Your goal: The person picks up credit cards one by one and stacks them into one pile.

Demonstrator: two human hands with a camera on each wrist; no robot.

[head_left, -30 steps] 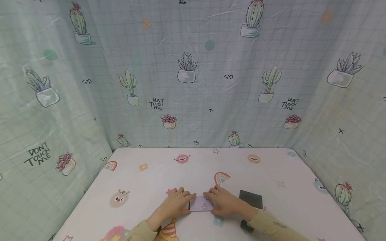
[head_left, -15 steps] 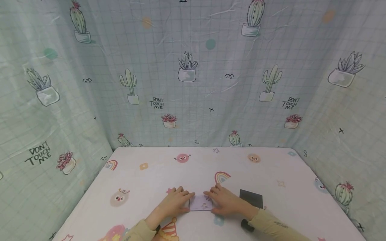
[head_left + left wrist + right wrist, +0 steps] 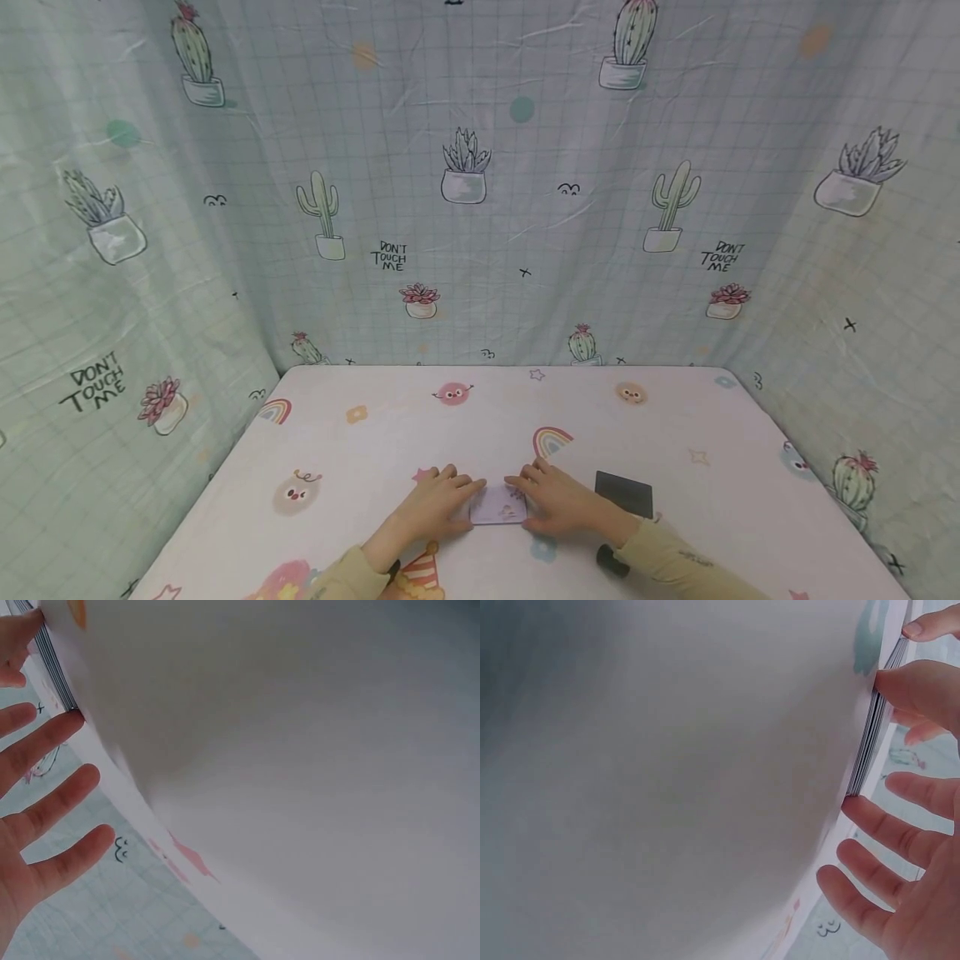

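Note:
A lavender-topped stack of cards [image 3: 498, 506] with a small printed picture lies flat on the table between both hands. My left hand [image 3: 437, 506] holds its left end between thumb and fingers. At the right end, my right hand [image 3: 558, 500] grips the stack the same way, thumb on the near side. From the left wrist, the stack's layered edge [image 3: 56, 664] shows thin dark and light lines, with fingertips at its corners. The right wrist view shows the other striped edge [image 3: 866, 739] between thumb and a finger; the remaining fingers are spread beyond it.
A dark flat rectangle [image 3: 626, 493] lies just beyond the right forearm. By the right sleeve is a small black object [image 3: 612, 561]. The table [image 3: 337, 450] has a printed cover, and a cactus-patterned curtain [image 3: 480, 317] stands behind and at both sides.

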